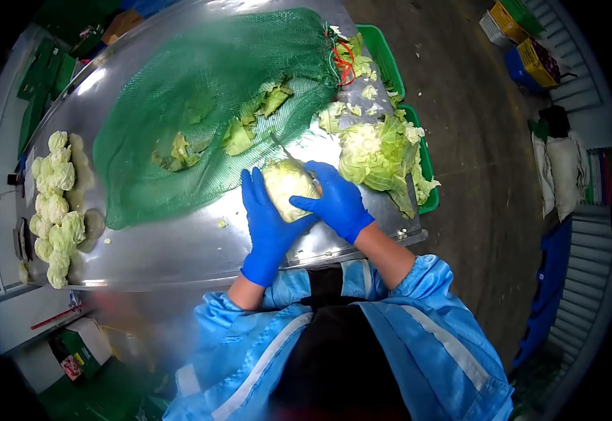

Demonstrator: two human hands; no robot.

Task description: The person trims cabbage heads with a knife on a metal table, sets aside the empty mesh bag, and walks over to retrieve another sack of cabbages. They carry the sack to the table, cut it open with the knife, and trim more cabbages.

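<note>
A pale green cabbage [289, 184] rests at the near side of the metal table [179, 256], between my two blue-gloved hands. My left hand [271, 223] lies along its left and near side, with the thumb reaching under its front. From the right, my right hand [337, 202] curves over the cabbage, fingers at its far edge and thumb on its near face. Just beyond is a green mesh bag [207, 77] spread flat, with torn leaves [237, 137] in or under it. A heap of trimmed outer leaves [372, 156] lies right of my right hand.
Several peeled cabbages [54, 208] stand grouped at the table's left end. Green crates [429, 165] sit against the right edge, leaves hanging over them. Red string [344, 64] lies at the bag's mouth. Farther right are the floor [474, 140], white sacks [564, 168] and stacked crates [534, 63].
</note>
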